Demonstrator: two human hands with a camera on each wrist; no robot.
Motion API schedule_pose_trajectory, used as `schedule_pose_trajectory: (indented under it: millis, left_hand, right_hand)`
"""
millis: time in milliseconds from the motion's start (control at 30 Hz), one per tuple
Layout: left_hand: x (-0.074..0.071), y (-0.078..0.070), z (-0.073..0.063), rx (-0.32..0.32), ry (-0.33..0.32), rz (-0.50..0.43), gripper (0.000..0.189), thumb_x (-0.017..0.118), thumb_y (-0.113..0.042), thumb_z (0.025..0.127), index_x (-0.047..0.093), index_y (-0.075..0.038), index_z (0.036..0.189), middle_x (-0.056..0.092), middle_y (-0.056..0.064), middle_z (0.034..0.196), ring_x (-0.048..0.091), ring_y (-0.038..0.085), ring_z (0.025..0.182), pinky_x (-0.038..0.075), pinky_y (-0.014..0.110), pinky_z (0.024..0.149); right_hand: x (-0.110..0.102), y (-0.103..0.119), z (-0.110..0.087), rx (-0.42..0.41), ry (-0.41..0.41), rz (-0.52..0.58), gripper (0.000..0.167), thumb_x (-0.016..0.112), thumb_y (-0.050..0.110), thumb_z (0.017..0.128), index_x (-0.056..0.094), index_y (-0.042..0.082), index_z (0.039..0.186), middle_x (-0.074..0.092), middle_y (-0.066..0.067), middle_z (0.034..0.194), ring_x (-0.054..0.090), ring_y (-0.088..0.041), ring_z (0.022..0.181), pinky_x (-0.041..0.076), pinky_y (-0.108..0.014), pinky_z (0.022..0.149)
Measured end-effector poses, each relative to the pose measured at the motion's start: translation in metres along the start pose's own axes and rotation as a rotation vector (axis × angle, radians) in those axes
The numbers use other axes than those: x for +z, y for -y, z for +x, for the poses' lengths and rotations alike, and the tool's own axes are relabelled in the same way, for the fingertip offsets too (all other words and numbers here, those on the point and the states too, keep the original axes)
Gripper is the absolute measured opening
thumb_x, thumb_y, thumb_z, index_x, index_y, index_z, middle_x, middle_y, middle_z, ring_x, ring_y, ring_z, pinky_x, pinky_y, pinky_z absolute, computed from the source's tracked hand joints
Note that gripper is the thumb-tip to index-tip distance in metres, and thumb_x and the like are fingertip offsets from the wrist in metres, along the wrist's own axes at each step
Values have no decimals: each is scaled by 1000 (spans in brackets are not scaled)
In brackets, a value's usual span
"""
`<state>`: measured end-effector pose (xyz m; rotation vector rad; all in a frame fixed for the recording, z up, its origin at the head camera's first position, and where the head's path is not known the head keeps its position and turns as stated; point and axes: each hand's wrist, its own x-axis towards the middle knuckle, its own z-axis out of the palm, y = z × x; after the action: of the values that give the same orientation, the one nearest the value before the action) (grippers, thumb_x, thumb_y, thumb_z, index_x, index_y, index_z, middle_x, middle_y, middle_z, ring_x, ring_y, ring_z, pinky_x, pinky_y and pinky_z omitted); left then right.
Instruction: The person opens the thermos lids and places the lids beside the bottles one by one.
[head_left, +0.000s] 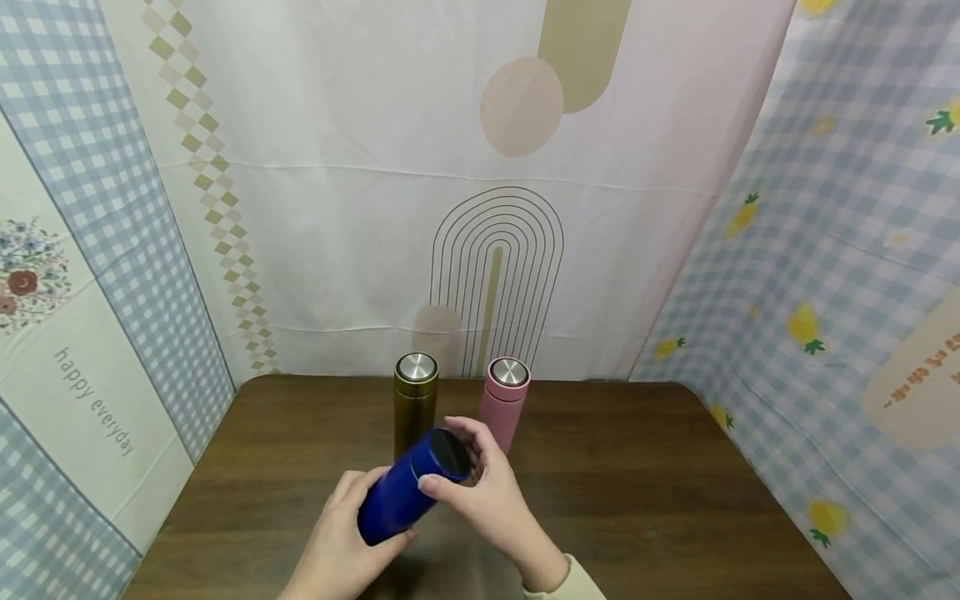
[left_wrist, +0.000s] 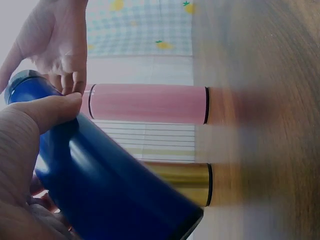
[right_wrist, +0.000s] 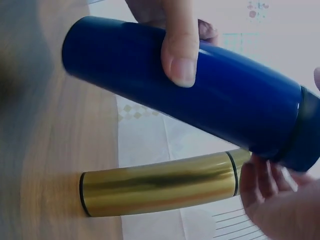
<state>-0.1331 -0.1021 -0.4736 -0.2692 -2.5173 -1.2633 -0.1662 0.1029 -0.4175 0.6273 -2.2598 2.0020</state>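
Observation:
A blue thermos bottle (head_left: 393,504) is tilted above the table, its dark-topped lid (head_left: 448,454) pointing up and to the right. My left hand (head_left: 341,533) grips the bottle's body, with the thumb across one side in the left wrist view. At the lid end, my right hand (head_left: 491,496) holds the lid between thumb and curled fingers; part of those fingers is hidden behind it. Beyond the hands, a gold thermos bottle (head_left: 415,417) and a pink thermos bottle (head_left: 505,406) stand upright, each with a silver disc on its lid.
The brown wooden table (head_left: 645,483) ends at a white patterned cloth (head_left: 337,250) behind the bottles. Checked cloths hang along the left and right sides. The gold and pink bottles stand a little apart, near the middle of the table.

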Motion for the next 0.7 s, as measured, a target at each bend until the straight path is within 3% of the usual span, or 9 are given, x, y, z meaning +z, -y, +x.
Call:
schedule_pose_trajectory:
  millis: [167, 300, 400, 533, 700]
  left_hand:
    - [-3, 0, 0, -11, -6, 65, 76, 91, -40, 62, 56, -26, 129, 51, -10, 109, 50, 16, 95, 45, 45, 82]
    - [-4, 1, 0, 20, -24, 78, 76, 91, -38, 62, 57, -25, 128, 51, -9, 109, 50, 14, 95, 44, 43, 82]
    - [-5, 2, -1, 50, -38, 69, 76, 93, -34, 61, 58, -23, 127, 52, -9, 109, 50, 13, 94, 43, 42, 82]
    - [-5, 4, -1, 57, -30, 41, 76, 93, -32, 60, 58, -24, 126, 51, -12, 107, 51, 11, 93, 46, 42, 81]
    - [-6, 5, -2, 84, -22, 7, 76, 94, -30, 59, 57, -25, 126, 50, -16, 108, 52, 5, 94, 50, 39, 81]
  right_hand:
    - [5, 2, -1, 69, -138, -104, 53, 84, 28, 73, 52, 14, 113, 61, -6, 100, 59, -21, 89, 50, -30, 77]
    - [6, 3, -1, 104, -156, -137, 51, 84, 33, 74, 53, 12, 109, 61, -7, 94, 60, -20, 84, 51, -29, 72]
    - [4, 2, -1, 93, -119, -130, 48, 82, 31, 76, 55, 12, 111, 62, -6, 97, 60, -20, 89, 51, -29, 77]
    - [-2, 0, -2, 7, -3, -104, 45, 77, 26, 82, 57, 17, 121, 62, -4, 107, 58, -21, 98, 49, -33, 84]
    - [-7, 0, -1, -76, 111, -92, 55, 72, 21, 87, 50, 21, 137, 60, -1, 122, 56, -21, 109, 48, -36, 89]
